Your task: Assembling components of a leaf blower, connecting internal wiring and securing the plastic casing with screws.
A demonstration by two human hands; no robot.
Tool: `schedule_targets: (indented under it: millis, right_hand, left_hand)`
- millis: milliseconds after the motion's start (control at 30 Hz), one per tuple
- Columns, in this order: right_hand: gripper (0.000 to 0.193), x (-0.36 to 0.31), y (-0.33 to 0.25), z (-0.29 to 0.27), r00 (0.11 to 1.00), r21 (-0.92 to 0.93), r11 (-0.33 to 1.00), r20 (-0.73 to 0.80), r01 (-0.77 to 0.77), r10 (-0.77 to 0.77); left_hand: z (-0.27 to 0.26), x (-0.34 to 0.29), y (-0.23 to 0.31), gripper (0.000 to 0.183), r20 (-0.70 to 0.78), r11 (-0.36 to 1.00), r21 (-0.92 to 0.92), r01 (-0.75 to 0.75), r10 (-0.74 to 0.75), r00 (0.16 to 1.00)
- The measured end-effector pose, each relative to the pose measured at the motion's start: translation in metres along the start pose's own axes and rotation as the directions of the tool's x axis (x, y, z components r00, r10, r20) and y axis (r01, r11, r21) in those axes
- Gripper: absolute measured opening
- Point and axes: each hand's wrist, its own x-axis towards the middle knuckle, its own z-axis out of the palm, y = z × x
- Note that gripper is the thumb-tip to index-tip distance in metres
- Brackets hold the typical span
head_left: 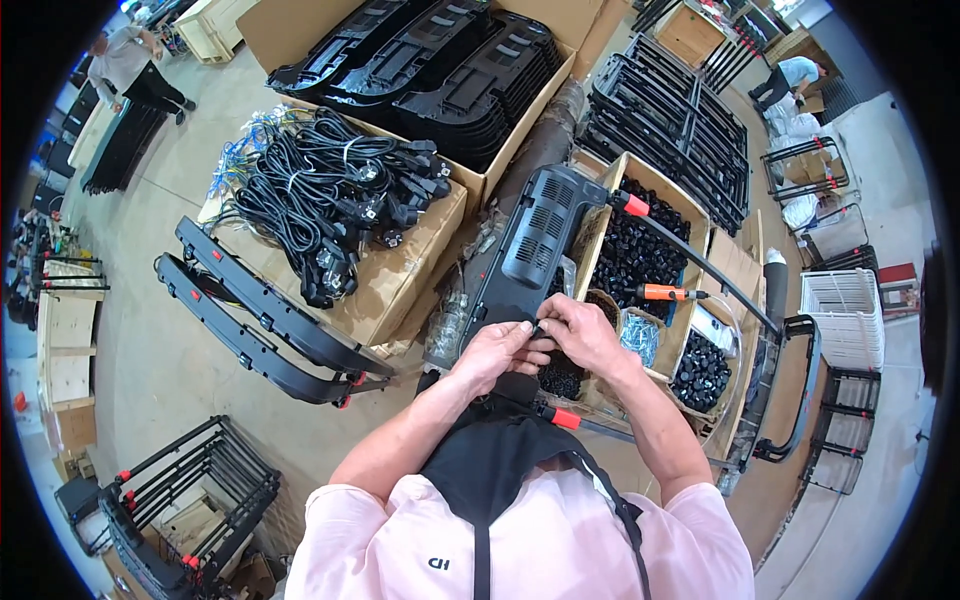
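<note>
A long black plastic housing (520, 240) with vent slots lies in front of me, reaching away to the far right. At its near end my left hand (497, 355) and my right hand (580, 332) meet. The fingers of both are pinched together around a small dark piece, too covered to name. Just right of the housing stands a wooden bin of small black plastic parts (645, 235). An orange power screwdriver (665, 292) rests across the bins there. Silver screws (640, 337) fill a small compartment beside my right hand, and black round caps (700, 374) fill another.
Coiled black power cords (310, 190) lie on a carton (410, 270) at left, beside curved black rails (260, 325). Behind is a large carton of stacked black panels (480, 90). A black tube frame (715, 275) with red ends crosses the bins. Two people stand far off.
</note>
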Motion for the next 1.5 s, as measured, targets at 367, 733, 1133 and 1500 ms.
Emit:
schedule_targets:
  millis: [367,733,1133,1500]
  right_hand:
    - [0.025,0.019,0.012,-0.006,0.916,-0.374,0.865,-0.086,0.336,-0.393]
    - [0.023,0.168,0.063,-0.055,0.755,-0.517,0.756,-0.282,0.401,-0.593]
    - [0.032,0.204,0.072,-0.04,0.725,-0.598,0.618,-0.088,0.51,-0.684]
    - [0.03,0.135,0.065,-0.061,0.801,-0.413,0.818,-0.276,0.4,-0.531]
  left_hand:
    - [0.012,0.029,0.005,0.035,-0.06,0.976,-0.195,-0.1,0.089,0.994]
    - [0.019,-0.002,-0.006,0.052,-0.096,0.988,-0.142,-0.056,0.043,0.994]
    - [0.014,-0.01,-0.027,0.049,-0.204,0.978,-0.155,-0.137,0.104,0.973]
    - [0.038,0.019,-0.036,0.042,-0.13,0.992,-0.073,-0.101,0.09,0.987]
